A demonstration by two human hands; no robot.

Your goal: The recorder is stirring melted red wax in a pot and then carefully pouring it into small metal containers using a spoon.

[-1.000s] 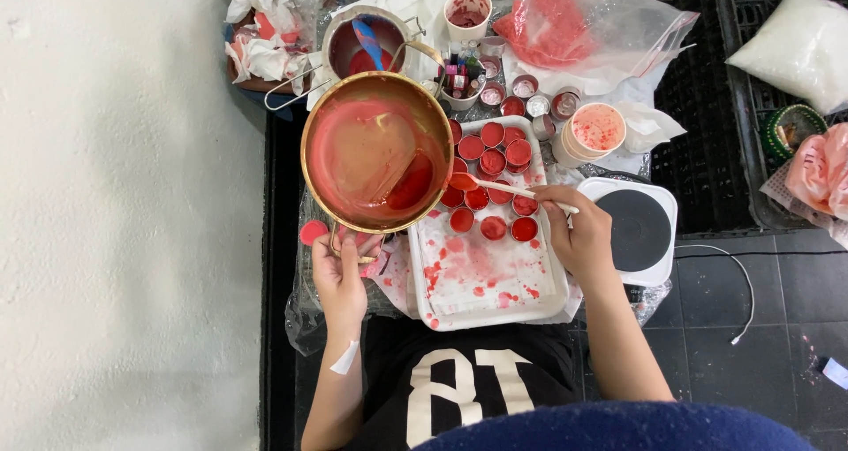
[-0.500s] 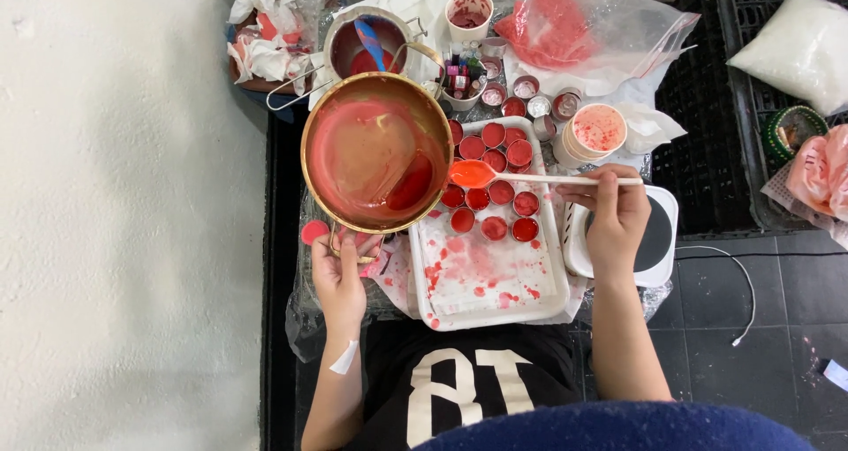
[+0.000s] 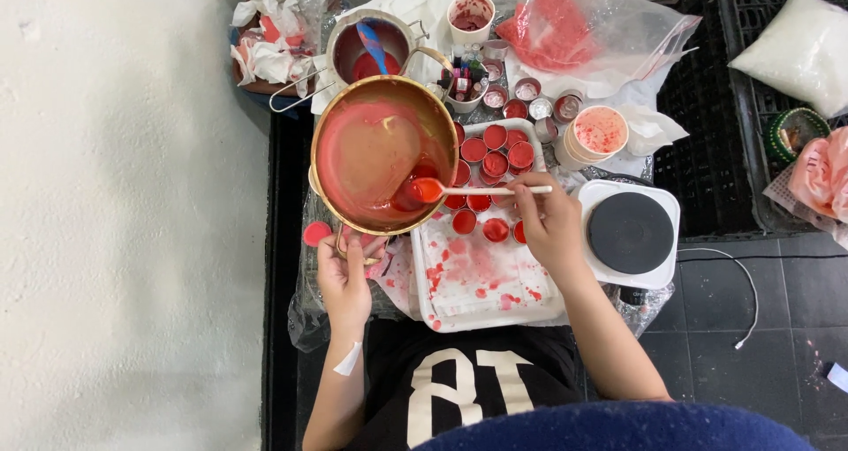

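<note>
My left hand (image 3: 346,279) grips the handle of a brass-coloured pot (image 3: 353,151) and holds it tilted over the table's left side; red liquid pools at its lower right. My right hand (image 3: 548,226) holds a spoon (image 3: 459,189) by its pale handle, the red bowl dipped inside the pot's rim. Just right of the pot, a white tray (image 3: 481,305) carries several small round cups (image 3: 495,230) filled with red liquid and is splashed with red stains.
A smaller steel pot (image 3: 367,49) with a blue tool stands behind. A stack of paper cups (image 3: 599,133), small tins (image 3: 539,106), a plastic bag of red bits (image 3: 565,27), a white hotplate (image 3: 629,232) and black crates (image 3: 698,142) lie right. A white wall (image 3: 124,212) runs left.
My right hand has moved the spoon left, from above the cups on the tray into the pot. The left hand and the pot have stayed in place.
</note>
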